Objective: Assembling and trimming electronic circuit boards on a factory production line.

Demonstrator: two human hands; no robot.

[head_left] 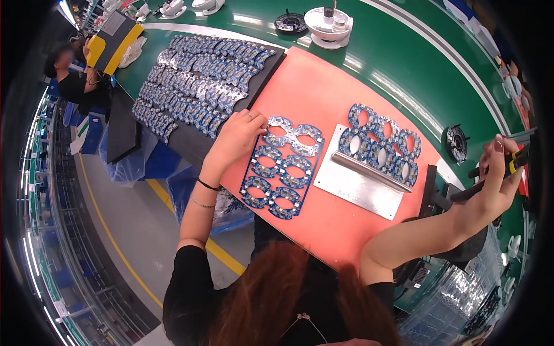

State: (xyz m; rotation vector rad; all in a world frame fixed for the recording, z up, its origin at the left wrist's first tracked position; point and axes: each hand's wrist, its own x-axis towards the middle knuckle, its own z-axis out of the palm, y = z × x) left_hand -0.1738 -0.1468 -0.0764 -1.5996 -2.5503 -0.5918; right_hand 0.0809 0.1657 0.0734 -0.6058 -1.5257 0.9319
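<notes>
The left hand, fingers bent, touched the upper-left corner of a blue circuit-board panel, likely light, stiff, brittle and best held by its long edges, on the counter's pink mat, and the right hand curled at a dark handle, though whether either pinched was unclear.

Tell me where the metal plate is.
In the head view, the metal plate is right of centre on the orange mat, just right of the joined circuit panel.
</notes>
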